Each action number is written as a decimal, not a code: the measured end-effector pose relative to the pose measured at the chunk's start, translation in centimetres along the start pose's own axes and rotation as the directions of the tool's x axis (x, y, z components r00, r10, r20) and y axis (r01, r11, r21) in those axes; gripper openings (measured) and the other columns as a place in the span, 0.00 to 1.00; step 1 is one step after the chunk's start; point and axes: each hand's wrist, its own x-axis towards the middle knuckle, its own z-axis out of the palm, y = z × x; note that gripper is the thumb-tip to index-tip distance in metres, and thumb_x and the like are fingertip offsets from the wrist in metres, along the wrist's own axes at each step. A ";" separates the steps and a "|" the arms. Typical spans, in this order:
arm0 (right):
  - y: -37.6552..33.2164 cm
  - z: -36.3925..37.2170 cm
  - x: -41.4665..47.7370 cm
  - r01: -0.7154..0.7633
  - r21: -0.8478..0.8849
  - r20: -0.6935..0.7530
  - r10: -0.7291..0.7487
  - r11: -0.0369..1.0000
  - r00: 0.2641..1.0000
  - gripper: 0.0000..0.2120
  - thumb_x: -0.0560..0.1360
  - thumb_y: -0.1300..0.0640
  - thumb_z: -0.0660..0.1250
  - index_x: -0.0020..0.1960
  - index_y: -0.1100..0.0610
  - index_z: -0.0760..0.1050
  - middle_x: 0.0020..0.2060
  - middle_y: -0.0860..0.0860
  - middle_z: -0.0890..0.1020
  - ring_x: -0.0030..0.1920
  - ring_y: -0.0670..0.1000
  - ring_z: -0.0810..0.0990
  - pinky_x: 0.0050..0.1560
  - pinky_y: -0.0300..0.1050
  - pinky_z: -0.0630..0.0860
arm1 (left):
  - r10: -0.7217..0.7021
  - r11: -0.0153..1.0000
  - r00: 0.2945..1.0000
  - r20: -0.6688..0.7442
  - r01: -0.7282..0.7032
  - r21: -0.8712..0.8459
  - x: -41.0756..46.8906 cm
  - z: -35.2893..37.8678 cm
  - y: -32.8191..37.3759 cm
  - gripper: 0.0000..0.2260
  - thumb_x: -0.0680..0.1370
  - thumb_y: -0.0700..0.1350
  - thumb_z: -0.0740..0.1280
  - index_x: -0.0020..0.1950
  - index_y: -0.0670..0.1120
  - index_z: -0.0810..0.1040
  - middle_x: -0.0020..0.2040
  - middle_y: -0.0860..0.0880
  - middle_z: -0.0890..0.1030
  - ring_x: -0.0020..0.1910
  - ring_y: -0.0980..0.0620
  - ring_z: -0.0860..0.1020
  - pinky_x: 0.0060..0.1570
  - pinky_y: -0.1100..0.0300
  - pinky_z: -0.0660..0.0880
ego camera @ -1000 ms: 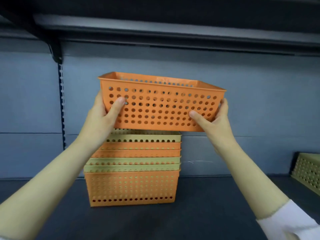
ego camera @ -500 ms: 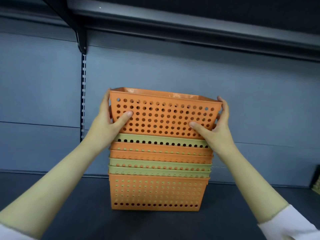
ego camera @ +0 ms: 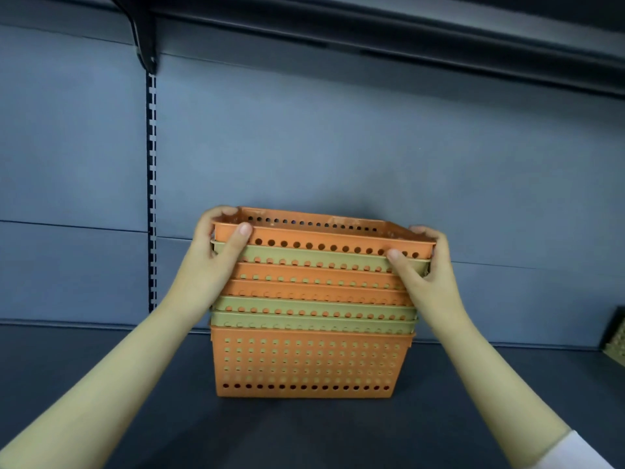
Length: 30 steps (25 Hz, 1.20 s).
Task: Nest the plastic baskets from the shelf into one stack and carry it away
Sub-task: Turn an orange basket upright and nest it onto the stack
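Observation:
A stack of several perforated plastic baskets (ego camera: 309,363), orange and pale green, stands on the dark shelf (ego camera: 101,367). The top orange basket (ego camera: 321,240) sits nested in the stack with only its rim and one row of holes showing. My left hand (ego camera: 211,262) grips the top basket's left end, thumb on its front rim. My right hand (ego camera: 427,269) grips its right end, thumb pressed on the front rim.
A pale green basket (ego camera: 614,343) shows partly at the right edge of the shelf. A grey back panel with a slotted upright (ego camera: 152,198) rises behind the stack. Another shelf (ego camera: 372,32) and its bracket hang overhead.
The orange basket in both hands came down from above the stack and sank into it until only its rim shows. The view shifted left, so the stack sits more central.

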 end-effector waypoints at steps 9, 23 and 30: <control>-0.1 -3.9 -0.6 -0.074 0.030 -0.077 0.076 0.997 0.994 0.23 0.71 0.46 0.70 0.63 0.47 0.67 0.53 0.46 0.79 0.46 0.36 0.81 0.42 0.33 0.77 | 0.050 0.994 0.999 0.010 -0.051 0.098 -0.9 4.3 0.8 0.13 0.78 0.57 0.65 0.60 0.60 0.67 0.45 0.54 0.84 0.38 0.56 0.84 0.41 0.62 0.79; -0.3 -18.9 -1.8 0.132 -0.492 -0.112 -0.213 0.861 0.971 0.17 0.76 0.54 0.71 0.64 0.52 0.78 0.62 0.45 0.78 0.62 0.38 0.71 0.65 0.35 0.66 | 0.558 0.216 0.742 0.370 -0.561 0.799 -4.2 18.5 6.2 0.21 0.78 0.58 0.62 0.65 0.47 0.78 0.74 0.43 0.71 0.75 0.37 0.64 0.74 0.40 0.57; 2.1 -34.5 -3.6 0.089 -0.637 -0.115 -0.209 0.765 0.971 0.18 0.75 0.52 0.71 0.64 0.53 0.77 0.64 0.48 0.78 0.68 0.51 0.73 0.68 0.40 0.63 | 0.589 0.256 0.678 0.441 -0.673 0.693 -7.0 36.0 8.9 0.17 0.77 0.51 0.63 0.61 0.46 0.81 0.70 0.43 0.76 0.72 0.38 0.69 0.70 0.41 0.65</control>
